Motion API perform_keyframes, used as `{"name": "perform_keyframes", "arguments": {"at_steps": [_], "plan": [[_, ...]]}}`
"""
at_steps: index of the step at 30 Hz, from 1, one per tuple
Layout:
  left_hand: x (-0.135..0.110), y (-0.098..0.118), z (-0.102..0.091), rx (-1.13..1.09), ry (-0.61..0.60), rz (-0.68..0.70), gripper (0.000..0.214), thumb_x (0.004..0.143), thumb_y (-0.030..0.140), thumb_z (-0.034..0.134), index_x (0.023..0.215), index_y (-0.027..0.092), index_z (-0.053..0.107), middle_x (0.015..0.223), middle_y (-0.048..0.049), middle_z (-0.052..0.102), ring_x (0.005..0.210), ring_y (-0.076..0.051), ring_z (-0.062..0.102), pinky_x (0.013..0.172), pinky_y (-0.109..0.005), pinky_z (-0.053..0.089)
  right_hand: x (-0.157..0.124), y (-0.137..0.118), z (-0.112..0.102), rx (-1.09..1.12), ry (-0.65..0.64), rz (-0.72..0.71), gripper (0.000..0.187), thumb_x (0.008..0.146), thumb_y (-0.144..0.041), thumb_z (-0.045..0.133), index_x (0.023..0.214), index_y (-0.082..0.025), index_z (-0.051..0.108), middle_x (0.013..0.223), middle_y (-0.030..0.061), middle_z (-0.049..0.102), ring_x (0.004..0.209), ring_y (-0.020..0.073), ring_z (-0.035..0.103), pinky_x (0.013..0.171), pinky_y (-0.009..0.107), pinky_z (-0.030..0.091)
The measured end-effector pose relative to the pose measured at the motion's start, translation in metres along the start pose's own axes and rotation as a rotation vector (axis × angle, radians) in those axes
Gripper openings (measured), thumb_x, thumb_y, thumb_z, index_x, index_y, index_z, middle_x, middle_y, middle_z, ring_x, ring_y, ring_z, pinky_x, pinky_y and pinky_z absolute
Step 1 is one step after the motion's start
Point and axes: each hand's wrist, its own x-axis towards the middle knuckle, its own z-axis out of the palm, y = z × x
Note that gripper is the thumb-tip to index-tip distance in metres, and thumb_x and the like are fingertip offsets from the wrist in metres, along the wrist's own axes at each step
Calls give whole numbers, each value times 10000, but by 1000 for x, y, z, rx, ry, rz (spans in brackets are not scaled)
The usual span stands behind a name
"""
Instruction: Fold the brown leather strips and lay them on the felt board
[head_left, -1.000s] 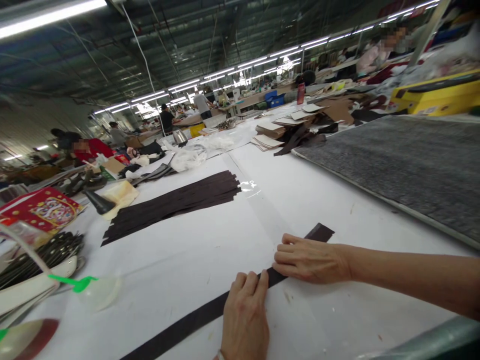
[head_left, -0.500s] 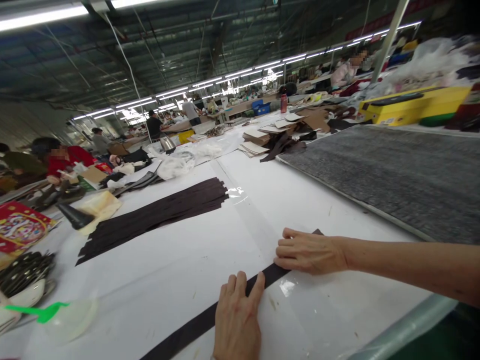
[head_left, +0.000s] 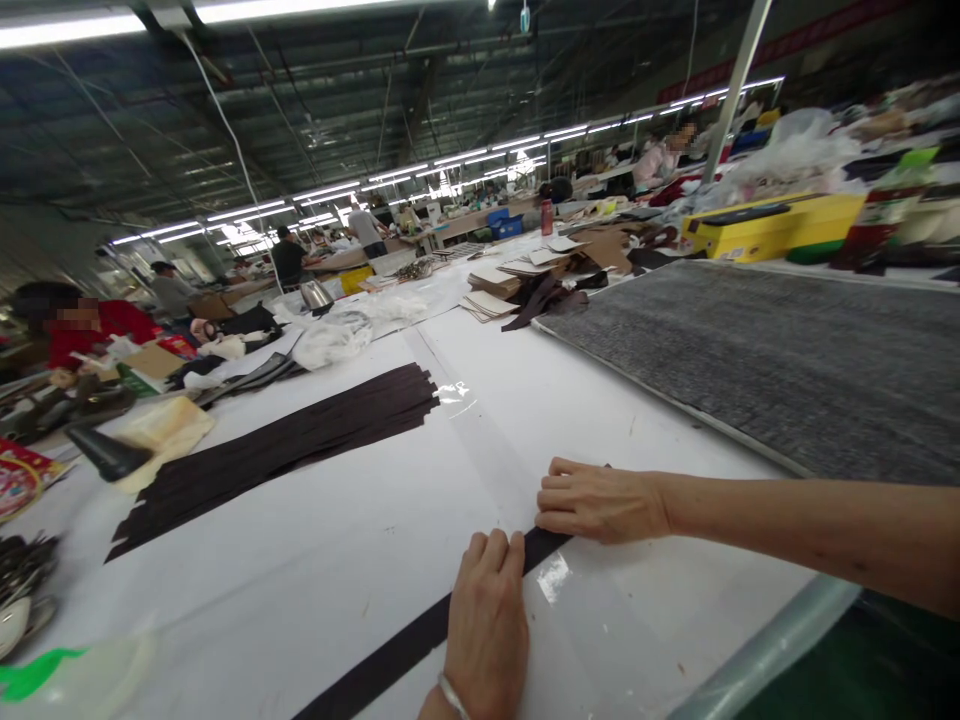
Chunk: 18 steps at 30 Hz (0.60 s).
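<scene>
Left hand (head_left: 487,615), right hand (head_left: 602,503) | touching dark strip (head_left: 397,655) | white table (head_left: 277,560)

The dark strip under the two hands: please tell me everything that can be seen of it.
The dark strip is long, narrow and brown-black, with a plain, matte face; whether it is leather or fabric, I cannot tell. It lies slantwise on the white tabletop, apparently flat, and its near end runs out at the picture's bottom edge. The left hand rests across it; the right hand, fingers bent, covers another stretch, with only a dark tip showing beyond.
</scene>
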Motion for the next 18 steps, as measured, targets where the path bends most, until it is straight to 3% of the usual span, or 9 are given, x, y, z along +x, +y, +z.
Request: {"name": "perform_keyframes", "arguments": {"at_steps": [8, 18], "plan": [[-1, 0, 4, 81, 26, 60, 509, 842, -67, 419, 1302, 120, 533, 1004, -70, 583, 931, -235, 490, 858, -382, 482, -8, -1, -1, -73, 7, -22, 223, 981, -111, 373, 841, -163, 539, 777, 29, 515, 751, 174, 447, 756, 339, 313], [7, 8, -5, 195, -9, 64, 630, 824, -65, 431, 1363, 257, 484, 1021, -48, 583, 934, -243, 512, 810, -376, 477, -20, 5, -1, -77, -18, -20, 217, 981, -120, 378, 849, -163, 545, 790, 33, 516, 753, 173, 452, 766, 338, 317]]}}
